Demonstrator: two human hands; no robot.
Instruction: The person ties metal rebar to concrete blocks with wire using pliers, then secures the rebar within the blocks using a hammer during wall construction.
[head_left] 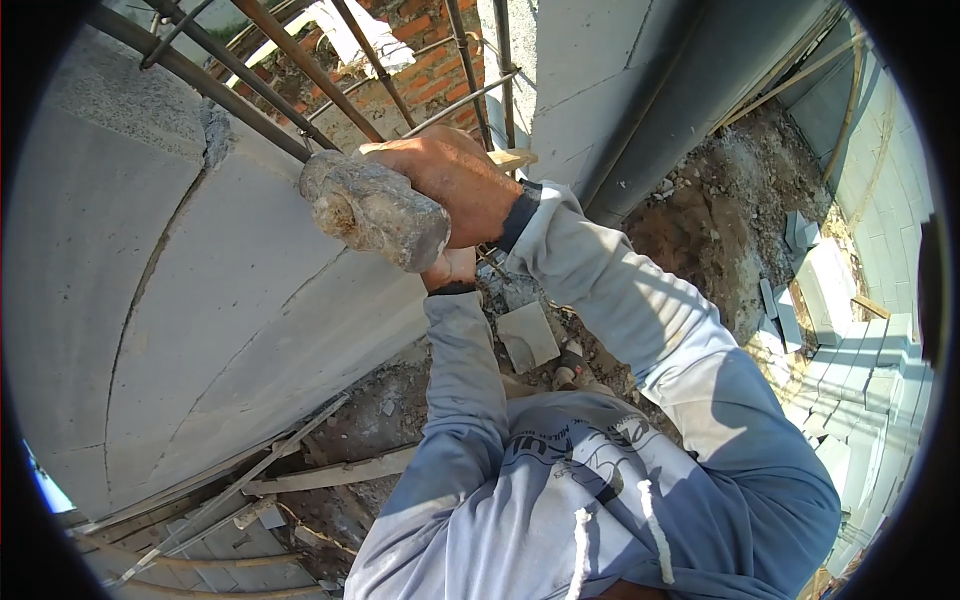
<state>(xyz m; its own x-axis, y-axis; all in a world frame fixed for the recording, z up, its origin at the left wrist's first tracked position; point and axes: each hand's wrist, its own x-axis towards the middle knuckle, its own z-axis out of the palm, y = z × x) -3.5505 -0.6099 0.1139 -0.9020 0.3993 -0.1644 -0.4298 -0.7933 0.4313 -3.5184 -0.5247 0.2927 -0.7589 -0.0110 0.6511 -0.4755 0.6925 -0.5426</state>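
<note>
My right hand (450, 180) is closed around the handle of a sledgehammer, and a short pale wooden end of the handle shows beside the knuckles. The heavy hammer head (375, 212), grey and crusted, lies in front of the hand, close to the steel rebar and the top of the block wall. Lower down, my left hand (454, 266) shows only in part beneath the hammer head and right hand. Its fingers are hidden, so what it holds cannot be seen.
Upright rebar (300, 70) rises from the grey block wall (240, 290) at left. A grey pipe (665, 95) runs along the wall at upper right. Broken blocks (528, 335), rubble (700, 210) and a wooden plank (335, 470) lie below. Stacked blocks (850, 380) stand at right.
</note>
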